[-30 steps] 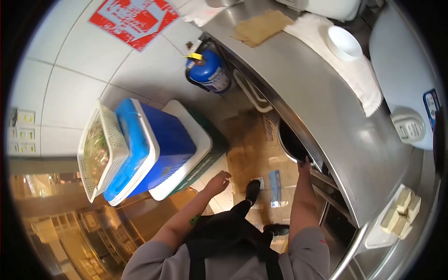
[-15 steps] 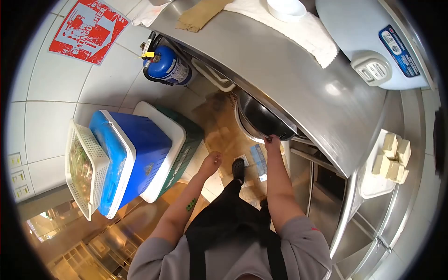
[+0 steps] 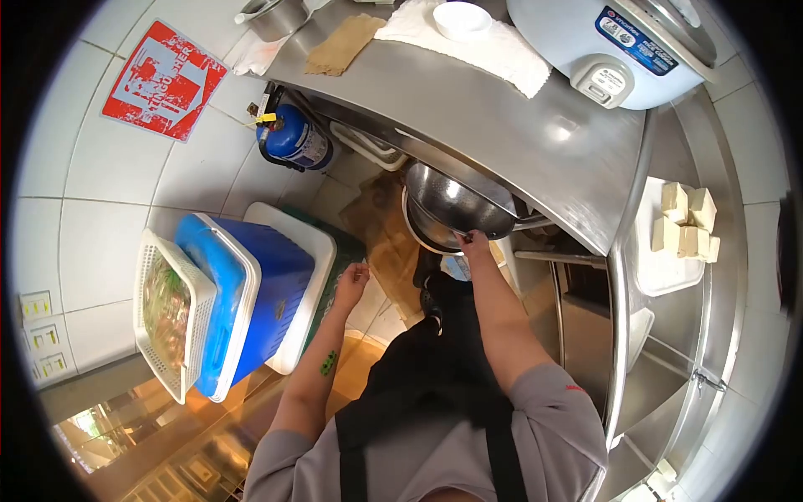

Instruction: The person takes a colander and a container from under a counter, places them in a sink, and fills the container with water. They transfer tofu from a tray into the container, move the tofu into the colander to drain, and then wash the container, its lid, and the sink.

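Observation:
A dark metal bowl or pan point(image 3: 460, 201) sits under the front edge of the steel counter point(image 3: 468, 109), partly hidden by it, with a lighter round rim beneath. My right hand point(image 3: 473, 243) pinches its near edge. To the left, my left hand point(image 3: 351, 284) hangs beside the coolers, fingers loosely curled and partly apart, nothing visible in it.
A blue cooler point(image 3: 268, 284) and a white basket point(image 3: 196, 322) stand at left. Behind them is a blue fire extinguisher point(image 3: 297, 138). A white bowl point(image 3: 462, 20) and a large cooker point(image 3: 602, 50) are on the counter; a white tray point(image 3: 657, 272) of pale blocks is at right.
More of the dark bowl shows from under the counter, with my right hand still at its edge. My left hand has moved left. The whole view has shifted.

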Action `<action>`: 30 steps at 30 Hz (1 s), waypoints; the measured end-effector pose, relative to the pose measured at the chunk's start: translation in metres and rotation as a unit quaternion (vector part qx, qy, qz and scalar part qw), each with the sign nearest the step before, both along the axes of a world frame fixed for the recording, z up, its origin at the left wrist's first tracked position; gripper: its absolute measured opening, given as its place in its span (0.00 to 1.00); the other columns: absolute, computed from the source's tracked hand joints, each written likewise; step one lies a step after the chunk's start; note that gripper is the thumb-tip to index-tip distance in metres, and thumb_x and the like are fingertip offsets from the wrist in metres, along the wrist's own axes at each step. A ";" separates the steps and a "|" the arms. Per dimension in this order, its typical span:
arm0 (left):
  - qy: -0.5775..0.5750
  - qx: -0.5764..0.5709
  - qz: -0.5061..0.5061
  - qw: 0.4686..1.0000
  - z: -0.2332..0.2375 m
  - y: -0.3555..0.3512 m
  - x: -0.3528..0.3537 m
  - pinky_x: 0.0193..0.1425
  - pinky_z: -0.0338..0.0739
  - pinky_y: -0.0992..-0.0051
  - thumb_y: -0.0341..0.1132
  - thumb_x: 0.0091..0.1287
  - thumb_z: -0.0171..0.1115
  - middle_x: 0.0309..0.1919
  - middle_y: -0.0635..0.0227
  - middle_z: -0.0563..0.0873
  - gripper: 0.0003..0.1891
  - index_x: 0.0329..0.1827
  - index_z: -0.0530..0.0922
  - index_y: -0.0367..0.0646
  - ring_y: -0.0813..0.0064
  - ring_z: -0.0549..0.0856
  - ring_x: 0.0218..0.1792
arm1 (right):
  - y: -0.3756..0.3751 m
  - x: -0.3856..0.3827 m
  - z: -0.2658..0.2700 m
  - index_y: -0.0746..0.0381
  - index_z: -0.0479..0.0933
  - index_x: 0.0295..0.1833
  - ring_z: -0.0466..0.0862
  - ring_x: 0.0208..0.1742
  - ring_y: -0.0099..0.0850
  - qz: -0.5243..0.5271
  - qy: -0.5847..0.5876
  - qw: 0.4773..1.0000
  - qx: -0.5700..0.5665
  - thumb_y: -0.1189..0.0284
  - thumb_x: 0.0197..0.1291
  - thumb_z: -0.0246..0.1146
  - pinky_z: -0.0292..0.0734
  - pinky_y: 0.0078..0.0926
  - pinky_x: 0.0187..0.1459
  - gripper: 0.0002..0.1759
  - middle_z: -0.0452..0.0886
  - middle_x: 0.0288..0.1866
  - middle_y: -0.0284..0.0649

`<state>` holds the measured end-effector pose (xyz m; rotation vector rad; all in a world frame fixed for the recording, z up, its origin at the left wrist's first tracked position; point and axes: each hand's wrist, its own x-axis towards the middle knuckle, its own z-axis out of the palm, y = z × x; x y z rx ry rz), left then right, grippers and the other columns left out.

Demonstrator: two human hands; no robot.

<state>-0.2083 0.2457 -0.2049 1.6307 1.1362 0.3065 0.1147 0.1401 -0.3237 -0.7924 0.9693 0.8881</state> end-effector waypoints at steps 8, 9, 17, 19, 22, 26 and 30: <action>-0.019 -0.112 0.081 0.990 0.038 -0.003 -0.028 0.36 0.72 0.80 0.32 0.61 0.54 0.31 0.70 0.79 0.08 0.41 0.73 0.39 0.79 0.78 0.32 | 0.012 -0.010 0.014 0.68 0.65 0.30 0.74 0.32 0.39 0.020 0.014 1.000 0.013 0.79 0.55 0.45 0.78 0.55 0.40 0.04 0.69 0.29 0.45; -0.019 -0.114 0.078 0.990 0.036 -0.005 -0.032 0.36 0.72 0.80 0.32 0.61 0.54 0.31 0.70 0.79 0.08 0.41 0.73 0.39 0.79 0.78 0.32 | 0.012 -0.011 0.020 0.68 0.65 0.31 0.75 0.34 0.40 0.029 0.009 0.999 0.016 0.79 0.55 0.46 0.78 0.54 0.41 0.04 0.69 0.30 0.45; -0.048 -0.266 0.109 0.957 0.025 -0.020 -0.026 0.39 0.74 0.77 0.34 0.62 0.54 0.37 0.69 0.78 0.11 0.46 0.71 0.42 0.76 0.79 0.37 | -0.013 -0.038 0.082 0.68 0.65 0.27 0.73 0.27 0.34 0.031 0.046 0.998 -0.005 0.82 0.50 0.49 0.79 0.49 0.42 0.02 0.68 0.24 0.43; -0.064 -0.292 0.116 0.947 0.024 -0.017 -0.019 0.40 0.74 0.76 0.36 0.62 0.53 0.37 0.69 0.78 0.12 0.46 0.71 0.42 0.75 0.79 0.37 | -0.013 -0.048 0.128 0.66 0.63 0.25 0.72 0.25 0.32 0.064 0.055 0.996 -0.012 0.83 0.48 0.51 0.80 0.46 0.43 0.04 0.63 0.21 0.39; -0.094 -0.340 0.168 0.921 0.018 -0.015 -0.013 0.42 0.75 0.74 0.38 0.63 0.51 0.40 0.67 0.77 0.14 0.48 0.71 0.41 0.72 0.79 0.40 | -0.012 -0.049 0.130 0.71 0.64 0.32 0.77 0.36 0.43 0.077 0.029 0.997 0.009 0.83 0.49 0.48 0.80 0.49 0.42 0.03 0.72 0.33 0.49; -0.138 -0.421 0.153 0.883 -0.023 -0.012 0.005 0.51 0.70 0.69 0.43 0.65 0.47 0.47 0.61 0.74 0.19 0.51 0.69 0.38 0.67 0.74 0.48 | -0.007 -0.065 0.151 0.72 0.64 0.36 0.76 0.39 0.43 0.104 0.037 0.994 0.005 0.82 0.50 0.48 0.80 0.47 0.42 0.06 0.71 0.37 0.49; -0.103 -0.477 0.176 0.855 -0.032 -0.027 0.023 0.61 0.61 0.63 0.52 0.67 0.39 0.55 0.57 0.68 0.28 0.57 0.65 0.35 0.61 0.69 0.55 | -0.026 -0.089 0.189 0.66 0.63 0.31 0.69 0.25 0.27 0.111 0.077 0.990 0.026 0.83 0.50 0.51 0.80 0.45 0.44 0.04 0.64 0.27 0.36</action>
